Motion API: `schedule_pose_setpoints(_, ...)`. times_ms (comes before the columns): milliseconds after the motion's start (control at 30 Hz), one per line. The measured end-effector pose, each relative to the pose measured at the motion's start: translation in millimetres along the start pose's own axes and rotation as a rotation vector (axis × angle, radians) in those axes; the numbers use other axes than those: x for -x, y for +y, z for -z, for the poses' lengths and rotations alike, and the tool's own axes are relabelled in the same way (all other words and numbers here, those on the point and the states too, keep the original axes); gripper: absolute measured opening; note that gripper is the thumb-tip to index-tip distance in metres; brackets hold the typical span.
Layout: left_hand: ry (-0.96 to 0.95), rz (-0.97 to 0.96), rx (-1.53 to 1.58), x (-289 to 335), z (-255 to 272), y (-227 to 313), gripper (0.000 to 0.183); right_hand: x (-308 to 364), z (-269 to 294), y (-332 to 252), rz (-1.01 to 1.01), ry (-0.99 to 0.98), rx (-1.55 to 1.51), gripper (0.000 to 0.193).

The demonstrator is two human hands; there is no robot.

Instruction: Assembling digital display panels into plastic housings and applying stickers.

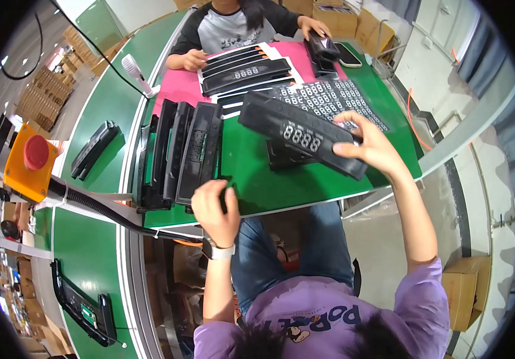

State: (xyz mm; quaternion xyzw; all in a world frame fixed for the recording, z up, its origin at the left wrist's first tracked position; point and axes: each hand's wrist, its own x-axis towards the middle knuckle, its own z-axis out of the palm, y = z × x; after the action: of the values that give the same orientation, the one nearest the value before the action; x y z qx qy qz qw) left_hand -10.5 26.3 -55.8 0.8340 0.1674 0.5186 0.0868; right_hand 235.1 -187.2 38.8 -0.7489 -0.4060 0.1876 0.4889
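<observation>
My right hand point(368, 143) grips the right end of a long black panel point(299, 134) with a row of white digit segments, its thumb on the front face. The panel is tilted above the green table. Under it lies another black part point(287, 157), partly hidden. My left hand point(214, 210) is at the table's near edge, fingers loosely bent and thumb apart, by the near end of a black housing point(200, 149). Whether it touches that housing is hard to tell. Several similar black housings point(171, 152) stand side by side to its left.
Across the green table point(245, 185), a person handles black parts point(322, 48) on a pink mat point(177, 84). A digit-printed sheet point(335, 99), a panel on white strips point(245, 75) and a phone point(348, 55) lie there. At left are an emergency-stop button point(35, 152) and a conveyor point(90, 239).
</observation>
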Motion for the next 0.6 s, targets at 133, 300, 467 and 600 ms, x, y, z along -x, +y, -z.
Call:
schedule_pose_setpoints(133, -0.023, -0.102, -0.118, 1.0, -7.0, 4.4, 0.012, -87.2, 0.8, 21.7, -0.111, -0.024, 0.045, 0.054)
schedule_pose_setpoints(300, -0.013, -0.089, -0.064, 1.6, -9.3, 0.1, 0.014, -161.6, -9.8, 36.4, -0.257, -0.168, 0.004, 0.04)
schedule_pose_setpoints(467, 0.014, -0.029, -0.265, 3.7, 0.5, 3.6, 0.022, -174.8, -35.9, 41.6, -0.111, 0.049, 0.586, 0.045)
schedule_pose_setpoints(600, -0.143, 0.226, -0.468, -15.2, 20.3, 6.7, 0.059, -148.0, -57.0, 20.6, 0.208, 0.265, 0.933, 0.05)
